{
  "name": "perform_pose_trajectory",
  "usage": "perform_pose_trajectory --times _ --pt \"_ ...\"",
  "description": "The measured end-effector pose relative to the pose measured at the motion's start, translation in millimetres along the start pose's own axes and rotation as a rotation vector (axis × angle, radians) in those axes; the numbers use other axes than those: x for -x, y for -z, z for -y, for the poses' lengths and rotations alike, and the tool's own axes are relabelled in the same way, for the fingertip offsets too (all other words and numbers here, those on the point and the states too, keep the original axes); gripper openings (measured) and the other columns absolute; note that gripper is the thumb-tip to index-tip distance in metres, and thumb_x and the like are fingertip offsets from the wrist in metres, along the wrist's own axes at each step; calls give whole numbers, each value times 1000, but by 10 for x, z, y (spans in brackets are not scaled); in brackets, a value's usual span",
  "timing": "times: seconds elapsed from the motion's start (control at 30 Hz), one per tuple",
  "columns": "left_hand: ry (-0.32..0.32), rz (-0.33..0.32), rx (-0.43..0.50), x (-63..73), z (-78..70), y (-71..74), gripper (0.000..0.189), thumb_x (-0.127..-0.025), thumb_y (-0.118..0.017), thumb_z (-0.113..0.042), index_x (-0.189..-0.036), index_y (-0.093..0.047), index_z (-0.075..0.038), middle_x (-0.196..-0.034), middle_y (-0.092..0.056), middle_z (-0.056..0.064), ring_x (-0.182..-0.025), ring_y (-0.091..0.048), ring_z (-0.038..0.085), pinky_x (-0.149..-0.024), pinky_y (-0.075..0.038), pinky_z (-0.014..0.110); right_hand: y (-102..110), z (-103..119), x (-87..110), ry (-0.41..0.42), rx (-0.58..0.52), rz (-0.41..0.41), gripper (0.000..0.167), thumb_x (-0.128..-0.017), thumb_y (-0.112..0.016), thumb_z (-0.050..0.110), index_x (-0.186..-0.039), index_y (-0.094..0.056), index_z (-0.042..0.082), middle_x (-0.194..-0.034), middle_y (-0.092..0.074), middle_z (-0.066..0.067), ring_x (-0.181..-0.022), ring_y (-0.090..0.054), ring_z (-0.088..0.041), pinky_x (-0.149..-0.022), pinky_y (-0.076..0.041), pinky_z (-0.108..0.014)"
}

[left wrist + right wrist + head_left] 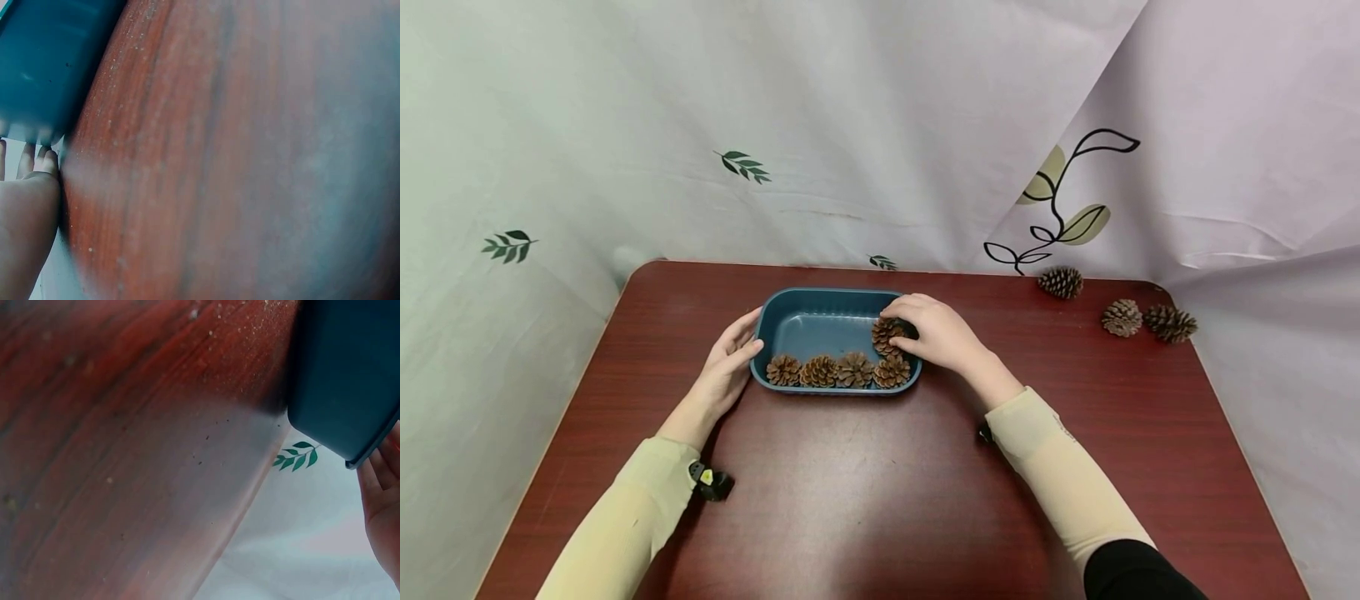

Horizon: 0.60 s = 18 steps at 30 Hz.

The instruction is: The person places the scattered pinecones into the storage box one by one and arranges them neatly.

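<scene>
A blue rectangular dish [820,390] stands on the table. Several brown pine cones [820,371] line its near side. Inside the right end, my right hand [938,332] pinches another pine cone [886,333] between thumb and fingers, just above the cone in the near right corner. My left hand [730,360] rests against the dish's left end, fingers extended along the outer wall and thumb at the rim. In the left wrist view, the fingers [49,161] touch the dish's end. The right wrist view shows the right hand [386,494] at the rim, with its fingertips and cone hidden.
At the table's back right lie three more pine cones: one by the back edge [1061,282], a paler one [1122,317] and a darker one [1170,323] beside it. White cloth [850,125] with leaf prints hangs behind the reddish-brown table [842,492].
</scene>
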<state>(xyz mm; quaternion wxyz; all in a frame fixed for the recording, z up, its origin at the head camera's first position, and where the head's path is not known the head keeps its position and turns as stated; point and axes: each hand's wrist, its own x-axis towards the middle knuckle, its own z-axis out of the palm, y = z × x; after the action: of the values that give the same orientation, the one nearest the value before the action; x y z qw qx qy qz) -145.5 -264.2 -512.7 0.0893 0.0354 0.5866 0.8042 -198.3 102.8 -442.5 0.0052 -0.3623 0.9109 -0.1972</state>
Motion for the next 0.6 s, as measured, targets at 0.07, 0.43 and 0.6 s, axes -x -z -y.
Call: perform_pose_trajectory --times 0.07,0.43,0.6 --pt "-6 2 0 -4 5 -3 58 -110 -51 -1 -165 -36 -11 -147 -57 -14 -134 -55 1 -104 -50 17 7 -1 3 -1 -5 -3 39 -97 -81 21 -133 -72 9 -135 -71 -7 -133 -63 -27 -115 -49 -45" --pt "-15 16 2 -8 16 9 60 -110 -50 0 -167 -31 -7 -147 -57 -15 -135 -55 0 -104 -50 17 40 -35 49 -20 -76 -60 39 -98 -79 21 -135 -72 8 -137 -71 -8 -135 -62 -29 -117 -48 -47" --pt "-20 18 0 -9 19 12 60 -110 -50 1 -167 -31 -7 -147 -57 -15 -135 -56 0 -104 -50 17 58 -100 111 -31 -140 -148 39 -97 -81 18 -133 -73 7 -135 -72 -9 -133 -62 -29 -115 -49 -48"
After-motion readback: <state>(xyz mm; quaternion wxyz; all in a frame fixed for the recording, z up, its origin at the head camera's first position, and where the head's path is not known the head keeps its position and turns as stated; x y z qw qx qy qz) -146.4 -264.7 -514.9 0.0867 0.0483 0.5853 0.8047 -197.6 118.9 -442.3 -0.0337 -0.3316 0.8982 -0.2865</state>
